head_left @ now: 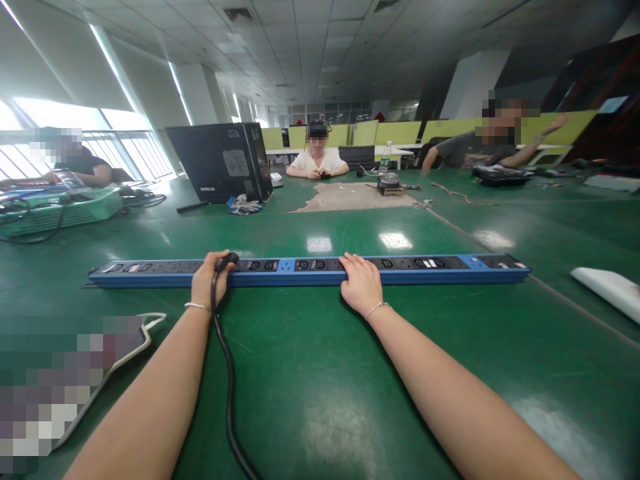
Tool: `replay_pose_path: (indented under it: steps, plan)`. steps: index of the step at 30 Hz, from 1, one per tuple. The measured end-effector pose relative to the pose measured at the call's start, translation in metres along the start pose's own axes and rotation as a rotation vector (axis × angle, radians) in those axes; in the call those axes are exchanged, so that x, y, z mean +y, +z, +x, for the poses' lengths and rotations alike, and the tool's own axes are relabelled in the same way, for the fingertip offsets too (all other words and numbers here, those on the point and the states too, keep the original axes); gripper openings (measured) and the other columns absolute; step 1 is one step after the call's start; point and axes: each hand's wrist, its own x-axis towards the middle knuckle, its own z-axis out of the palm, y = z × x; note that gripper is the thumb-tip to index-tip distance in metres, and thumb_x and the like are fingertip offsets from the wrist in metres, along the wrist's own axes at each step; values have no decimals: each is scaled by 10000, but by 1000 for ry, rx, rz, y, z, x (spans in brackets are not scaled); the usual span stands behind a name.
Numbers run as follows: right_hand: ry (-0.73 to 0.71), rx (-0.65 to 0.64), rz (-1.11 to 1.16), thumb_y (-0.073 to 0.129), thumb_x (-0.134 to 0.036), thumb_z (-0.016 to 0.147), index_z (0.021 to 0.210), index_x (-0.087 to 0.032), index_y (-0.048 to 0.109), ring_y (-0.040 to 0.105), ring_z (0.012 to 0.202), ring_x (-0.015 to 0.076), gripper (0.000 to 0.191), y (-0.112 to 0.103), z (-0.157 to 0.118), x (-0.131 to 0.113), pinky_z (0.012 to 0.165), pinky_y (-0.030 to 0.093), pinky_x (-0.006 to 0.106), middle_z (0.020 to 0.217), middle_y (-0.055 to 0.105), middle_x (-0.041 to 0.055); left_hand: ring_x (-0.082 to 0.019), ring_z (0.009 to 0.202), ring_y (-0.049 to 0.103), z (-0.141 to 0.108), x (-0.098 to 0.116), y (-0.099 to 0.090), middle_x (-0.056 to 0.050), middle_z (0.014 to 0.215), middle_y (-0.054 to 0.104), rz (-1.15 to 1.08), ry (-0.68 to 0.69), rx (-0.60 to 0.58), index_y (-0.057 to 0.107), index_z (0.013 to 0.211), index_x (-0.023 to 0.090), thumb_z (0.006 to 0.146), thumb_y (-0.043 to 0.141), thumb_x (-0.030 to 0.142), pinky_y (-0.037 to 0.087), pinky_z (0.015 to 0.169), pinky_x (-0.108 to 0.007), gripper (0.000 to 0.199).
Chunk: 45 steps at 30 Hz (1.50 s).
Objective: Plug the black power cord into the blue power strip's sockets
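Observation:
A long blue power strip [285, 265] with black sockets lies crosswise on the green table. At its left part, my left hand [207, 280] is closed around the black plug [228, 260] of a power cord. The plug is over the sockets; whether it sits in one is hidden by my fingers. From there the black cord [231, 373] runs down the table towards me. My right hand [361, 283] grips the strip right of its middle, fingers over the top and the palm against the near side.
A tablet-like device [115, 353] lies at the left, a white object [607, 290] at the right. Farther back are a green basket [95, 207], a black computer case [215, 163], gloves [243, 205] and a cardboard sheet [345, 197]. Several other people sit around the table.

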Motion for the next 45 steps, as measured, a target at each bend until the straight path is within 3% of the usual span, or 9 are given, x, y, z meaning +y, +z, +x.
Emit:
replay_pose_path:
  steps: [2,3,4,8,13,21,31,40,45]
  plan:
    - [5,5,7,456,-126,717,1232,-164,541,401,1245,198,523,0,0,0,1050,246,367,1336,501,45,-179,808,618,0,12,1,-40,915,652,-70,-43,191,551,1086,223,767,526,365,478,756,-307,351]
    - [8,6,10,455,-126,718,1230,-163,543,401,1245,197,521,0,0,0,1050,246,367,1335,502,45,-177,826,617,-1,19,3,-40,935,651,-96,-40,221,542,1102,223,772,528,371,476,765,-306,362]
    - [11,7,14,454,-125,718,1228,-163,545,401,1245,196,519,0,0,0,1050,246,368,1334,503,45,-177,828,619,-3,29,6,-35,930,654,-111,-25,193,545,1099,224,768,542,380,475,767,-305,366]
    - [21,0,26,456,-124,716,1226,-159,545,397,1247,198,519,0,1,-1,1047,250,372,1334,503,49,-200,874,635,-14,68,28,-42,934,677,-88,89,-135,563,1082,234,772,566,399,474,762,-307,351]
    - [23,2,26,456,-121,713,1221,-164,548,399,1244,198,518,0,1,-1,1044,251,371,1332,505,45,-212,890,637,-22,95,49,-64,964,684,39,207,-226,551,1101,223,818,516,366,460,778,-316,319]
    - [23,15,29,461,-120,711,1209,-168,557,406,1236,193,510,0,1,-2,1036,257,363,1323,514,45,-233,860,629,-25,99,44,-59,886,686,217,275,-196,580,1073,230,823,500,358,430,794,-342,292]
    - [21,25,29,454,-115,715,1204,-172,560,415,1228,184,504,1,2,-1,1033,259,356,1310,527,44,-225,835,625,-25,93,44,-58,878,688,195,302,-199,594,1051,222,806,520,356,425,797,-331,289]
    - [28,21,47,446,-112,713,1207,-166,554,414,1234,189,508,-2,1,-2,1042,253,360,1309,527,45,-222,889,614,-28,95,46,-45,877,677,253,413,-242,600,1020,249,833,478,383,379,877,-356,261]
    - [61,15,60,441,-97,710,1297,-91,451,441,1214,206,587,-3,3,-2,1037,275,358,1280,542,119,-219,921,603,-31,89,49,-54,938,672,231,426,-245,584,1046,245,843,462,378,384,887,-352,271]
